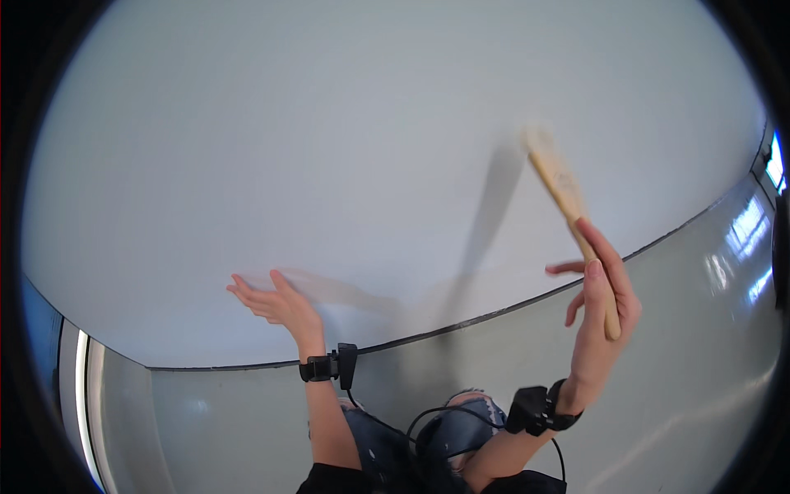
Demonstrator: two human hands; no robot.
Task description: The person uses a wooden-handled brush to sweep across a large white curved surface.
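Observation:
My right hand [594, 333] grips the handle of a pale wooden brush [564, 185], the thumb pressed along it and some fingers sticking out. Its flat head points up and away, and the light tip is smeared by motion. Whether the bristles touch the white wall [329, 148] in front of me cannot be made out. To the left, my left hand [284, 309] holds nothing; its fingers are spread near the lower part of the wall.
A dark seam [477, 321] runs between the wall and the glossy grey-green floor [683, 362]. Black devices [341, 365] with cables are strapped to both wrists. My jeans-clad knees [461, 428] show below. A bright vertical strip [82, 395] stands at far left.

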